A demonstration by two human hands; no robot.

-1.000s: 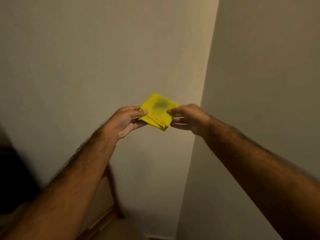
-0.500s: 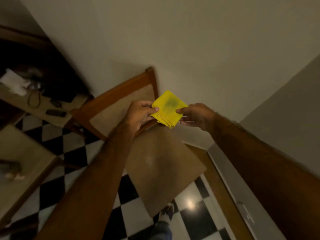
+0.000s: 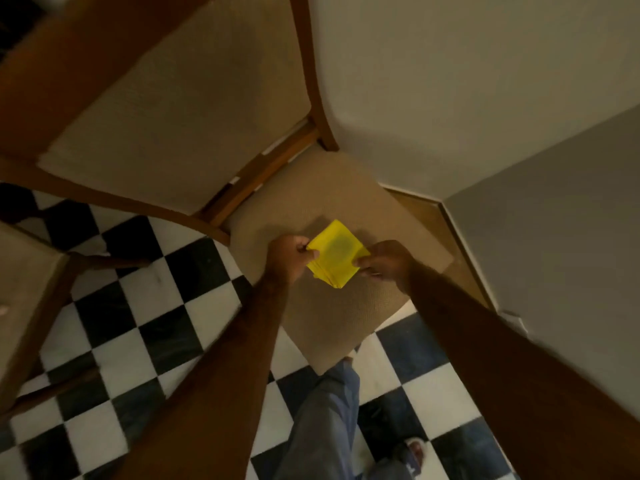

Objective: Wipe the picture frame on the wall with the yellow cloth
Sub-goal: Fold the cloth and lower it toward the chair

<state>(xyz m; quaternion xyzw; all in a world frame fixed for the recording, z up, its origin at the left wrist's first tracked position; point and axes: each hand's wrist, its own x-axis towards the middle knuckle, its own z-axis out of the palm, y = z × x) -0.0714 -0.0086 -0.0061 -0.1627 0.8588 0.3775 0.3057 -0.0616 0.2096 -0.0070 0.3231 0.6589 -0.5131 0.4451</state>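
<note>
Bottom centre of the frame: a leg in blue jeans (image 3: 325, 420), and lower right of it a foot in a dark slipper (image 3: 414, 459) on the black-and-white chequered floor (image 3: 138, 341).

Two bare forearms run up from the bottom edge and meet just below frame centre. Left hand (image 3: 289, 259) pinches the left corner of the yellow cloth (image 3: 335, 253), thumb and fingers closed together on it. Right hand (image 3: 382, 263) pinches the right corner, fingertips likewise clamped on the fabric.

Cloth folded into a small thick square, held corner-up like a diamond, several layers showing along the lower left edge. Bright yellow, with a dim greyish smudge near the middle of the top face. Held in the air over the seat; whether touching the seat cannot be told.

Behind the cloth: beige woven seat of a wooden chair (image 3: 346, 320), with its padded back and brown frame filling the upper left. Part of a second chair (image 3: 20, 306) at the left edge.

Farther, upper right: plain pale wall (image 3: 467, 81) meeting a greyer wall (image 3: 571, 220) at a corner, wooden skirting along the base. Edges of the frame blurred.
</note>
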